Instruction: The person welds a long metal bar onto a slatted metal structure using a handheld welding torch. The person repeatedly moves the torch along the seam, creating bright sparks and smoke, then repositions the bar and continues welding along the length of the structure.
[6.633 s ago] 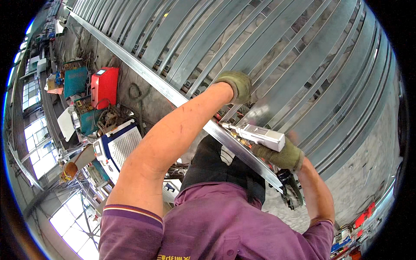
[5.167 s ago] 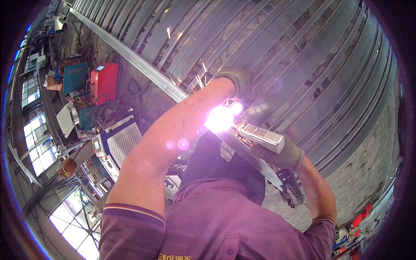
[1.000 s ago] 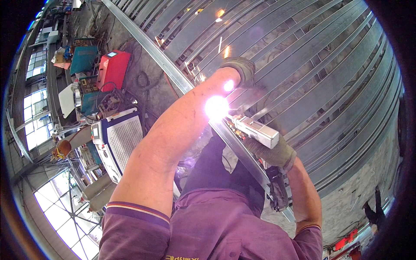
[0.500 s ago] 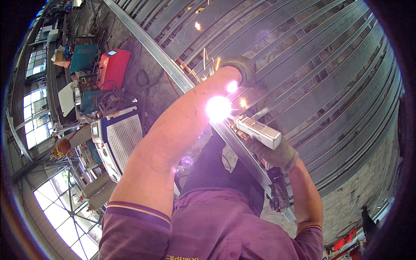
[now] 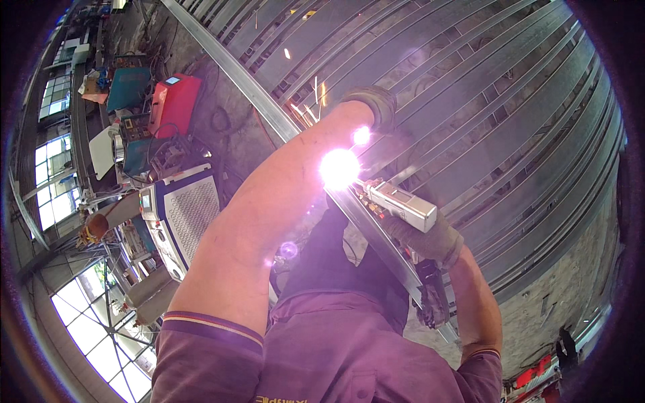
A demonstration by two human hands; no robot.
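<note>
My gloved right hand [image 5: 433, 242] is closed around a handheld welding torch [image 5: 403, 205] with a silver box-shaped body. The torch tip points at a glaring white-purple weld spot [image 5: 339, 168], which hides the metal there. It burns on a long galvanized steel rail [image 5: 376, 232] running diagonally past my body along the edge of a frame of steel slats [image 5: 484, 127]. Beyond the glare my gloved left hand [image 5: 376, 107] is at the slats; its fingers are turned away and hidden. Sparks [image 5: 306, 111] fly up beside my left forearm.
At the left stand a red machine [image 5: 175, 104] with a small screen, teal machines [image 5: 129, 87] and a white-and-blue cabinet [image 5: 191, 208] with a perforated panel. Cables [image 5: 222, 121] lie on the floor. A black glove-like item [image 5: 431, 295] sits at the rail's near end.
Both hands and the torch hold nearly the same place. The spray of sparks has changed shape, with a bright spark farther up and left. The weld glare stays lit.
</note>
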